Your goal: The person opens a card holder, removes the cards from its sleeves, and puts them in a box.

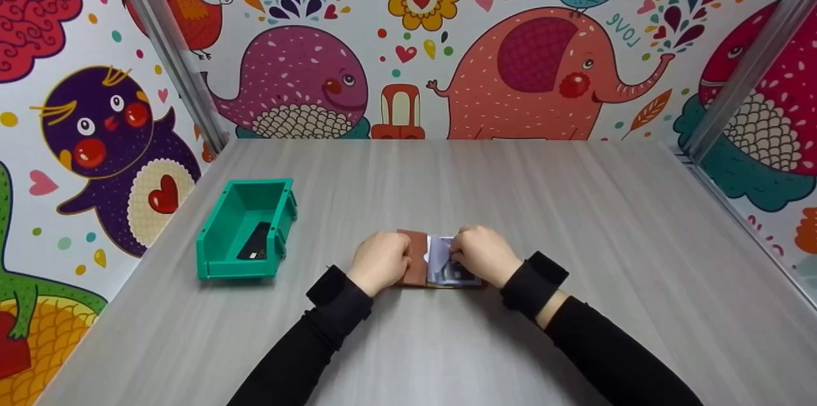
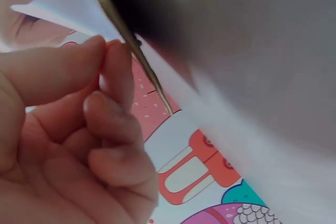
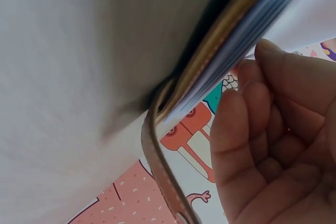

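Observation:
A brown card wallet (image 1: 416,259) lies spread on the table, with a stack of clear plastic sleeves (image 3: 223,61) on its right half. My left hand (image 1: 381,260) is at the left cover, its thumb and forefinger pinching near the cover's edge (image 2: 137,56). With thumb and forefinger, my right hand (image 1: 486,253) pinches a raised clear sleeve (image 1: 438,253). Under that hand a dark card (image 1: 454,270) shows through the plastic. A strap with a snap (image 3: 165,174) sticks out from the wallet in the right wrist view. The other fingers of both hands are curled.
A green bin (image 1: 236,269) stands on the table to the left, with a black card (image 1: 255,243) leaning inside it. Cartoon-printed walls (image 1: 427,74) and metal posts (image 1: 169,42) bound the grey table (image 1: 396,182) at the back and sides.

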Demonstrator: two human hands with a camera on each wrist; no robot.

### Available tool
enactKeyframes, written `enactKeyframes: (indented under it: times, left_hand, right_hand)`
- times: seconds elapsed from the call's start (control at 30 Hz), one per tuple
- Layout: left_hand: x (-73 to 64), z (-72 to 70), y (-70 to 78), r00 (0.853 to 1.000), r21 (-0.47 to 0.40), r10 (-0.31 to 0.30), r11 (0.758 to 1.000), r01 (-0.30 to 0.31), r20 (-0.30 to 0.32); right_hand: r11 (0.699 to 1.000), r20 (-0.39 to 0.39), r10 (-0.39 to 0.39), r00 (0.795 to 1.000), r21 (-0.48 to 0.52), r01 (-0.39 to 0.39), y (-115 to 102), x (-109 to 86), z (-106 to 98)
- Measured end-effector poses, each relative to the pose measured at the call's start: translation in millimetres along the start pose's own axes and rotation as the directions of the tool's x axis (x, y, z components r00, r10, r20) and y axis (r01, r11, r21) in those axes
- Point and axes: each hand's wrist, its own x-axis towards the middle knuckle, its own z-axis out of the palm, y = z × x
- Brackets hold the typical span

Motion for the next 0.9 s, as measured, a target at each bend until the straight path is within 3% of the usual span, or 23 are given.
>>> enactKeyframes:
  times: [0.37, 0.6, 0.9]
  left_hand:
    - [6.3, -2.0, 23.5, 0.986, -0.053, 0.085, 0.994, -0.093, -0.143]
    - [9.5, 2.6, 36.9, 0.973, -0.016, 0.161, 0.986, -0.166, -0.166]
    - [13.8, 9.2, 41.3, 0.978, -0.003, 0.158, 0.987, -0.16, -0.139]
  right_hand:
    - [1.0, -0.007, -0.001, 1.0, 0.015, 0.001, 0.1, 0.4, 0.0]
    - [0.999, -0.017, -0.002, 1.0, 0.04, 0.003, 1.0, -0.2, 0.8]
    - [0.998, -0.036, -0.033, 0.999, 0.043, 0.035, 1.7, 0.1, 2.2]
